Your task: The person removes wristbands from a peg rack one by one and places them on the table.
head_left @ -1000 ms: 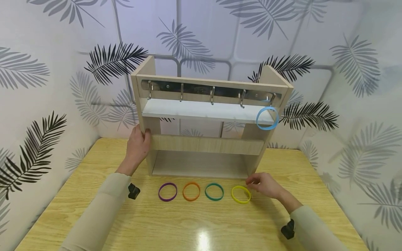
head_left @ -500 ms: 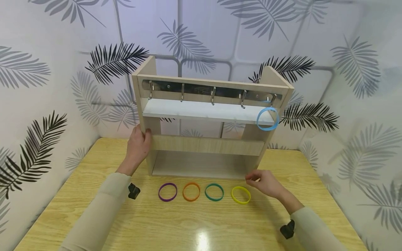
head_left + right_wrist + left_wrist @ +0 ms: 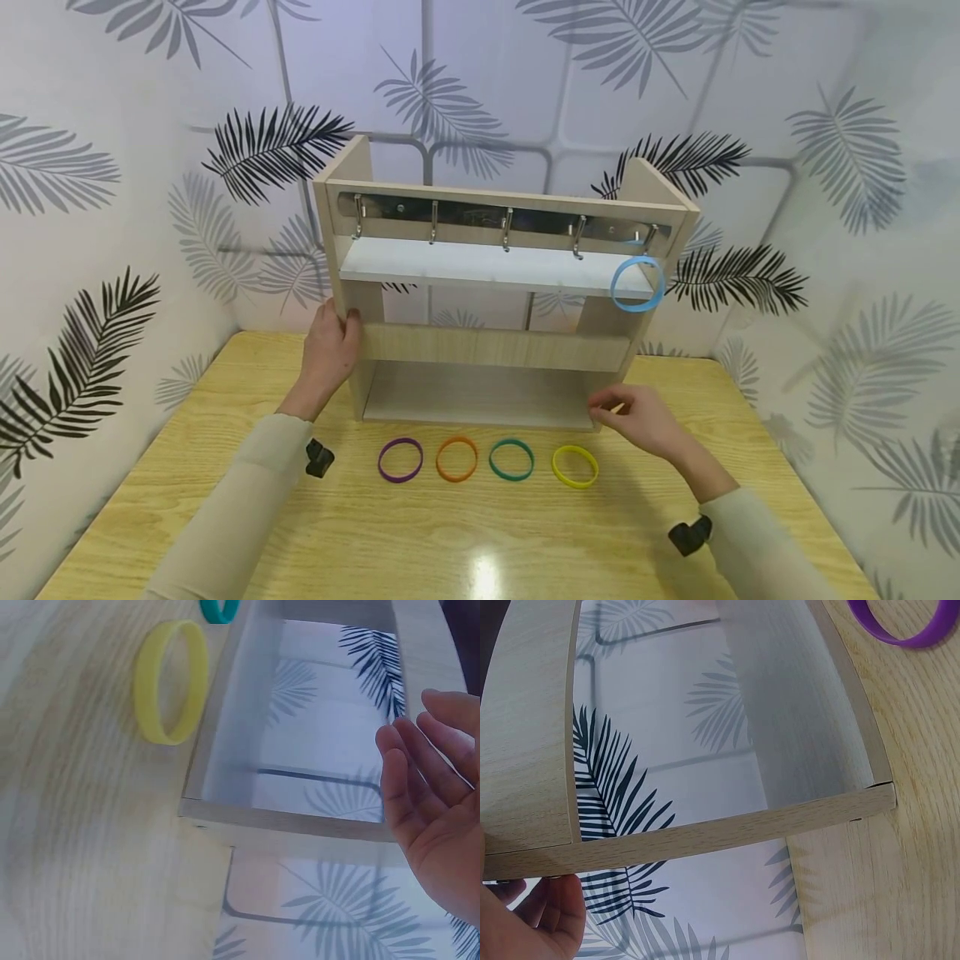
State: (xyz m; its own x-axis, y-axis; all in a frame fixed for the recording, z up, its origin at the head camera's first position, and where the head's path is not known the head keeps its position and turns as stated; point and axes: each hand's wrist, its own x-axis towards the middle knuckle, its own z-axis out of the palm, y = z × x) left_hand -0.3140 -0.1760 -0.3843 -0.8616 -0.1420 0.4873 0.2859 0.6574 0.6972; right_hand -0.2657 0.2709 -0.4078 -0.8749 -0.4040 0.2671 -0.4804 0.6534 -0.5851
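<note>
A light wooden shelf rack (image 3: 495,344) stands upright on the table, with a metal strip of several hooks (image 3: 507,229) along its top. My left hand (image 3: 330,350) grips its left side panel, thumb on the front; in the left wrist view, the curled fingers (image 3: 562,915) sit behind that panel. A blue wristband (image 3: 637,284) hangs from the rightmost hook. My right hand (image 3: 637,419) hovers by the lower right corner with loosely bent fingers and nothing between them. Nearest to it lies a yellow wristband (image 3: 575,467), seen too in the right wrist view.
Left of the yellow wristband, a teal wristband (image 3: 512,459), an orange wristband (image 3: 457,458) and a purple wristband (image 3: 401,459) lie in a row before the rack. The wooden table (image 3: 420,542) meets leaf-patterned walls (image 3: 480,75) at the back and sides.
My right hand has risen slightly, away from the yellow wristband and up along the rack's right corner. The left hand and the wristbands stay where they were.
</note>
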